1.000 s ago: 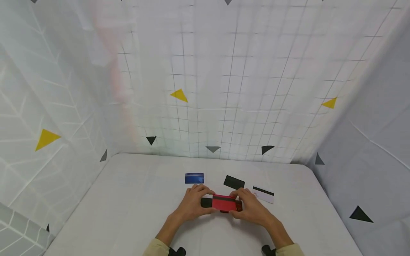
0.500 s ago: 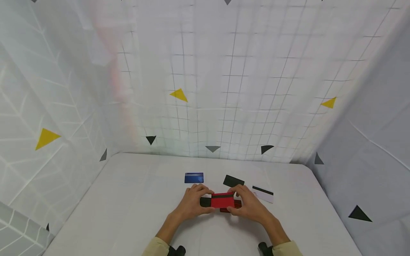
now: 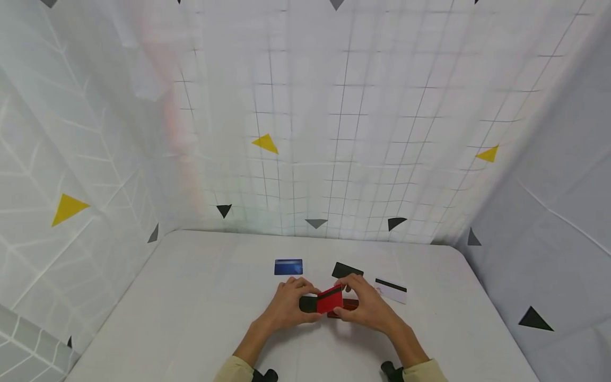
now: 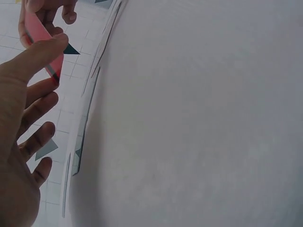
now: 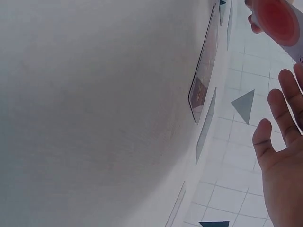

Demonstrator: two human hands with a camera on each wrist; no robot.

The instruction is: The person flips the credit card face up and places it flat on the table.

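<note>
Red card (image 3: 330, 301) tilts, long axis sloping up rightward.

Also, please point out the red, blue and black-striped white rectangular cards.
Red rectangular card (image 3: 330, 302): head view, face below dark stripe.
Blue rectangular card (image 3: 288, 268): head view, middle of face.
Black-striped white rectangular card (image 3: 392, 294): head view, face below stripe.

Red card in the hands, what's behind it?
A dark card peeks out on the left, a dark red card on the right. Whatever the red card covers can't be seen.
</note>
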